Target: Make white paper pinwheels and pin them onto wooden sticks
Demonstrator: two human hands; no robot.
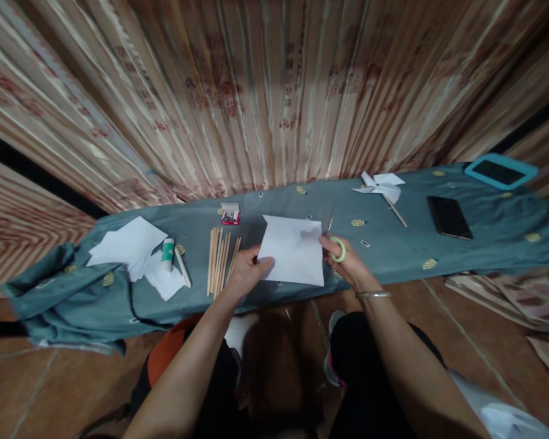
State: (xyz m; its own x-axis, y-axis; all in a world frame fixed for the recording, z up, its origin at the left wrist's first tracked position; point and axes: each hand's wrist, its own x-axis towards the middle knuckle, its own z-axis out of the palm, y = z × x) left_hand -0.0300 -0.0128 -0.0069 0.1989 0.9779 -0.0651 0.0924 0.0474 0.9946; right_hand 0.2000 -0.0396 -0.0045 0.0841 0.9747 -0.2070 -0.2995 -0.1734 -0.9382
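A white sheet of paper (293, 251) is held above the cloth-covered table, its lower left edge pinched by my left hand (247, 268). At the sheet's right edge is my right hand (345, 259), with fingers through the light green handle of a pair of scissors (337, 249). The scissor blades point up and away, just beyond the sheet's right edge, and look blurred. Several wooden sticks (217, 259) lie left of the sheet, close to my left hand. Behind them stands an open small red and white box (230, 214) of tiny metal pieces.
On the green cloth (393, 262), white papers (132, 241), a glue stick (167, 254) and a white rod (183, 268) lie at left. A paper pinwheel (379, 186) with a stick, a dark phone (449, 217) and a blue-framed tablet (501, 171) lie at right. A curtain (274, 91) hangs behind.
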